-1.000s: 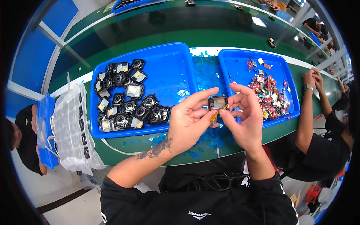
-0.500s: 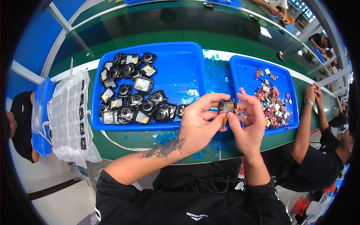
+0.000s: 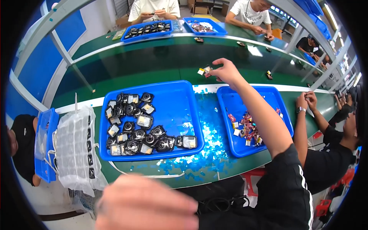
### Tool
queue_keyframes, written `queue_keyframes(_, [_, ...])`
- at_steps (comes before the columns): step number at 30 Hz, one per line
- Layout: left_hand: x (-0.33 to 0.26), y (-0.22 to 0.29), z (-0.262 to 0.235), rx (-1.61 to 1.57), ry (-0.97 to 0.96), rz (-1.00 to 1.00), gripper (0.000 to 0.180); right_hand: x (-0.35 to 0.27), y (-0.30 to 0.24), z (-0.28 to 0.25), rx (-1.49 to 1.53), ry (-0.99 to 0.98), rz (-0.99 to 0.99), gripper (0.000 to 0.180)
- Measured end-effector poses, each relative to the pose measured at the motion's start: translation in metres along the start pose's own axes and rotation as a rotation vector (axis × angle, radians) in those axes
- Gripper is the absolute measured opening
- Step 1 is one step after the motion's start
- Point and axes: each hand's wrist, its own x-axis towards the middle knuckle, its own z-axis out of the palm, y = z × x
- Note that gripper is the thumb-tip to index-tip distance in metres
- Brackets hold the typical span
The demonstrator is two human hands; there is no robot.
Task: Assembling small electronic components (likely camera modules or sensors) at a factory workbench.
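Observation:
My right hand [image 3: 227, 73] stretches out over the green belt, beyond the trays. At its fingertips is a small electronic part [image 3: 207, 70] with white, yellow and dark red bits; its exact kind is too small to make out. Some of the fingers stand away from the part. My left hand [image 3: 147, 203] is a large blur in the near foreground, its fingers smeared. Behind it, the left blue tray [image 3: 168, 96] holds several black smartwatch case backs [image 3: 140, 134]. Under my right forearm, the right blue tray [image 3: 226, 101] contains a heap of small red, white and yellow parts [image 3: 249, 126].
Blue film scraps [image 3: 209, 142] litter the green table between the trays. Clear plastic blister trays [image 3: 73, 142] stand at the left. Several small devices [image 3: 269, 74] lie along the belt [image 3: 153, 57]. Other people work opposite and at the right; metal frame posts [image 3: 57, 42] rise around the belt.
My hands have parted from the watch part they held together. The right has reached far forward over the belt; the left has come back toward me. The view has tilted up.

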Motion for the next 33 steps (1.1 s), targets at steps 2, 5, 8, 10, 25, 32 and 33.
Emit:
queue_keyframes(2, [0.001, 0.030, 0.004, 0.079, -0.017, -0.086, 0.017, 0.033, 0.018, -0.005, -0.075, 0.011, 0.093, 0.059])
queue_keyframes(5, [0.036, 0.045, 0.030, 0.274, 0.122, -0.119, 0.018, 0.045, 0.034, -0.006, -0.339, -0.006, 0.119, 0.062])
queue_keyframes(8, [0.040, 0.050, -0.018, 0.263, -0.095, -0.108, 0.016, 0.048, 0.044, -0.021, -0.393, 0.020, 0.098, 0.066])
queue_keyframes(10, [0.045, 0.056, -0.053, 0.242, -0.307, -0.120, 0.015, 0.049, 0.044, -0.017, -0.436, -0.036, 0.157, 0.069])
queue_keyframes(25, [-0.047, -0.122, -0.120, 1.239, -1.262, -0.764, 0.036, -0.044, 0.007, -0.073, -0.519, 0.025, -0.217, 0.030])
queue_keyframes(32, [-0.058, -0.131, -0.076, 0.882, -1.050, -0.689, 0.021, -0.116, 0.011, -0.085, -0.429, 0.143, -0.309, 0.021])
queue_keyframes(33, [-0.060, -0.132, -0.071, 0.956, -1.063, -0.651, 0.023, -0.124, 0.013, -0.083, -0.512, 0.103, -0.341, 0.019])
